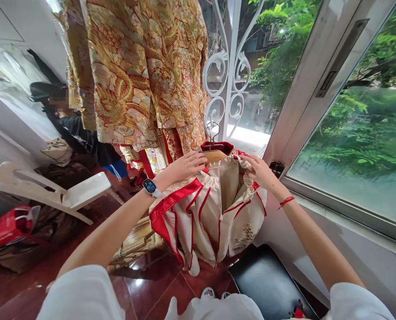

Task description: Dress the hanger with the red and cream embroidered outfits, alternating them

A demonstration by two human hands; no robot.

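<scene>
A cream garment with red trim [214, 213] hangs in folds from a wooden hanger [214, 155] with a metal hook. My left hand [186, 166], a smartwatch on its wrist, is closed on the hanger's left end and the collar. My right hand [259, 171], with a red string at the wrist, pinches the garment's right shoulder. Just behind hangs a gold and red embroidered robe [141, 71].
A white scrolled window grille [227, 75] and a sliding window frame [321, 84] stand to the right. A black stool [267, 280] is below the garment. At left are a white folding chair [68, 193], a red bag [8, 226] and a seated person in dark clothes [81, 135].
</scene>
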